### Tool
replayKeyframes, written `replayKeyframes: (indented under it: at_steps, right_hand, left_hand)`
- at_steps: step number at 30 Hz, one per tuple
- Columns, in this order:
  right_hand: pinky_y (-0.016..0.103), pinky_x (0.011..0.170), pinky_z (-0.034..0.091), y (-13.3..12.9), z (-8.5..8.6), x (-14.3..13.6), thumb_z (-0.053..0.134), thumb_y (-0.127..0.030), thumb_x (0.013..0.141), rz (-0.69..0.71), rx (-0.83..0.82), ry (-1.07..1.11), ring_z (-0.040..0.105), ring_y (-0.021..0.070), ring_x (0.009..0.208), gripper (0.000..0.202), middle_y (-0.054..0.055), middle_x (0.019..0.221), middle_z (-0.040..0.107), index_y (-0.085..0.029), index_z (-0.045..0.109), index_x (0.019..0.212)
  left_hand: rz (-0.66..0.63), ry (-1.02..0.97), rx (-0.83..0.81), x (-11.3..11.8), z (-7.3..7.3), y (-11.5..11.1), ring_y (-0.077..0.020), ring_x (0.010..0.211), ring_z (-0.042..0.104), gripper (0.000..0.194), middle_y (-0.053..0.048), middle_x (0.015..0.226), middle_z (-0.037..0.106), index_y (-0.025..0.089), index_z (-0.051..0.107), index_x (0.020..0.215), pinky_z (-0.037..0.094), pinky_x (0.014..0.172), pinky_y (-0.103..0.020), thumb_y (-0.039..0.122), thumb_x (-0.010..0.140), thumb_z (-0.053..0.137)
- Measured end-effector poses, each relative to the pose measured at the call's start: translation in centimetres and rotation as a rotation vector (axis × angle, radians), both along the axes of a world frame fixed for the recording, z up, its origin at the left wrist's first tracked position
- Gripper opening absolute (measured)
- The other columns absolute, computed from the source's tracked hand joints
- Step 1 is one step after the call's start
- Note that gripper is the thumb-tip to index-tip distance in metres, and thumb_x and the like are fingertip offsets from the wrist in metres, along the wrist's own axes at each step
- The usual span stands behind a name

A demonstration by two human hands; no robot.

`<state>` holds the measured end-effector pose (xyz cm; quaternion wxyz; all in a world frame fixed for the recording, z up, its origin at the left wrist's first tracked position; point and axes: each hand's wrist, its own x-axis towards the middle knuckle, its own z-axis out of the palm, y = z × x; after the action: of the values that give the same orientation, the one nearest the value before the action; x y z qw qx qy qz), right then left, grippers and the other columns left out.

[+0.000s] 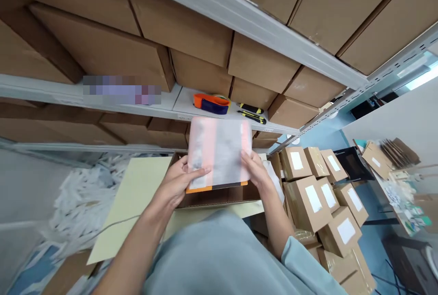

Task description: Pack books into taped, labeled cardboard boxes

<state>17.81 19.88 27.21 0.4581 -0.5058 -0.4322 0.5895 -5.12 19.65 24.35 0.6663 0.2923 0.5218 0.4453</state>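
Observation:
A flat packet in a cloudy plastic sleeve (226,149) is held up in front of me, pale with pink bands and an orange and black lower edge. My left hand (178,178) grips its lower left side, thumb lying across the front. On the right side, my right hand (255,167) holds it with the thumb in front and the other fingers behind. Below the packet stands an open cardboard box (205,200), its inside partly hidden by the packet. A cream-coloured board or table surface (128,194) lies beside and under the box.
On the shelf (164,106) ahead lie an orange and navy strap roll (212,103) and yellow-black utility knives (252,116). Brown cartons (200,69) fill the shelves. Labelled cartons (313,199) are stacked at right. White crumpled material (82,201) is heaped at left.

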Motion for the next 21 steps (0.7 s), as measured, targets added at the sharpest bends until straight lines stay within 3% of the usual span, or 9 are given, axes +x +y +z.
replayKeyframes:
  at_steps: [3, 7, 9, 12, 14, 16, 21]
  right_hand:
    - [0.046, 0.103, 0.064, -0.7, -0.2, 1.7, 0.093, -0.077, 0.072, -0.069, 0.018, -0.157, 0.08, 0.035, 0.112, 0.076, 0.014, 0.116, 0.086, -0.016, 0.082, 0.118]
    - [0.038, 0.088, 0.062, -1.9, 1.6, 5.1, 0.082, -0.069, 0.089, -0.01, 0.174, -0.539, 0.079, 0.031, 0.099, 0.056, 0.009, 0.103, 0.085, -0.015, 0.083, 0.105]
    - [0.033, 0.08, 0.058, -1.9, 2.7, 6.2, 0.075, -0.066, 0.097, 0.105, 0.221, -0.722, 0.075, 0.0271, 0.089, 0.052, 0.005, 0.093, 0.082, -0.015, 0.083, 0.102]
    - [0.027, 0.077, 0.051, -1.1, 2.4, 5.5, 0.071, -0.053, 0.104, 0.4, 0.272, -0.948, 0.071, 0.0219, 0.08, 0.038, 0.0, 0.086, 0.08, -0.018, 0.085, 0.109]
    - [0.026, 0.08, 0.048, -0.1, 0.6, 3.6, 0.072, -0.036, 0.105, 0.611, 0.296, -1.063, 0.073, 0.0218, 0.083, 0.021, -0.001, 0.091, 0.083, -0.024, 0.086, 0.116]
    - [0.025, 0.08, 0.045, 1.0, -2.3, 1.1, 0.072, -0.021, 0.102, 0.773, 0.291, -1.146, 0.076, 0.023, 0.089, 0.02, 0.0, 0.096, 0.086, -0.029, 0.085, 0.115]
    - [0.026, 0.082, 0.044, 3.7, -9.5, -3.6, 0.074, -0.017, 0.103, 1.045, 0.161, -1.299, 0.077, 0.0241, 0.099, 0.013, 0.005, 0.106, 0.086, -0.026, 0.084, 0.106]
  left_hand:
    - [-0.038, 0.139, 0.046, 1.4, -1.5, -1.3, -0.0396, 0.117, 0.081, 0.079, -0.013, 0.119, 0.084, 0.023, 0.068, 0.11, 0.068, 0.101, -0.053, 0.05, 0.046, 0.106]
    - [-0.238, 0.579, 0.209, -0.3, -3.8, -4.4, -0.0428, 0.137, 0.07, 0.08, -0.013, 0.141, 0.077, 0.027, 0.071, 0.123, 0.059, 0.113, -0.052, 0.049, 0.054, 0.103]
    - [-0.432, 0.762, 0.325, -1.5, -4.9, -6.2, -0.0419, 0.138, 0.069, 0.072, -0.011, 0.143, 0.076, 0.029, 0.073, 0.129, 0.057, 0.114, -0.049, 0.04, 0.063, 0.1]
    - [-0.631, 0.928, 0.433, -2.1, -6.1, -8.0, -0.0371, 0.123, 0.076, 0.036, -0.01, 0.129, 0.08, 0.028, 0.076, 0.119, 0.058, 0.101, -0.044, 0.025, 0.084, 0.082]
    - [-0.702, 1.06, 0.401, -1.5, -6.8, -8.4, -0.0357, 0.111, 0.079, 0.022, -0.011, 0.118, 0.082, 0.027, 0.078, 0.111, 0.057, 0.088, -0.041, 0.016, 0.094, 0.069]
    - [-0.767, 1.174, 0.363, -0.7, -7.2, -8.5, -0.0365, 0.106, 0.08, 0.025, -0.012, 0.111, 0.084, 0.026, 0.079, 0.107, 0.054, 0.08, -0.04, 0.011, 0.098, 0.06]
    - [-0.794, 1.249, 0.333, -0.4, -7.2, -8.6, -0.0336, 0.105, 0.081, 0.035, -0.012, 0.117, 0.085, 0.027, 0.083, 0.116, 0.052, 0.076, -0.036, 0.012, 0.103, 0.053]
